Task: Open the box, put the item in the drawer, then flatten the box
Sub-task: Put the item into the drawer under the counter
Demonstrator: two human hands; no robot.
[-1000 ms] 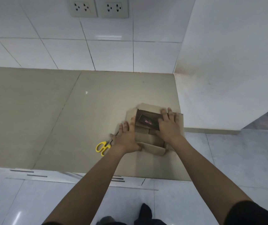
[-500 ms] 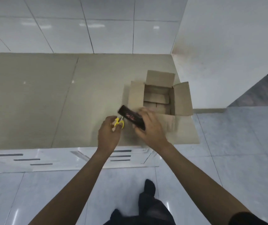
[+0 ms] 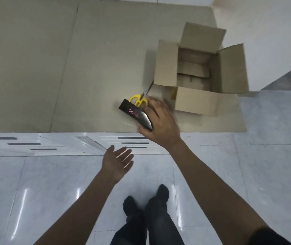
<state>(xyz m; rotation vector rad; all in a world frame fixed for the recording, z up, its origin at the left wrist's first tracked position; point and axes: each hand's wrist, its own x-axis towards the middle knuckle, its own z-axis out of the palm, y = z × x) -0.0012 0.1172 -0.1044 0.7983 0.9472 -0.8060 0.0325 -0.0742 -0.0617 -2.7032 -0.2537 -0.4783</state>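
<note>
A brown cardboard box stands on the beige counter at the right, all its top flaps folded out and the inside showing only cardboard. My right hand is closed around a flat black packet with pink markings, held over the counter's front edge, left of the box. My left hand hangs lower, in front of the white drawer fronts, palm open, fingers spread and nothing in it.
Yellow-handled scissors lie on the counter between the packet and the box. White drawer fronts with dark handle slots run under the counter edge. A white wall stands right of the box. Below are grey floor tiles and my legs.
My right hand lifted the black packet out of the box and brought it left and toward me. My left hand left the box, dropped below the counter edge and opened. The view tilted down.
</note>
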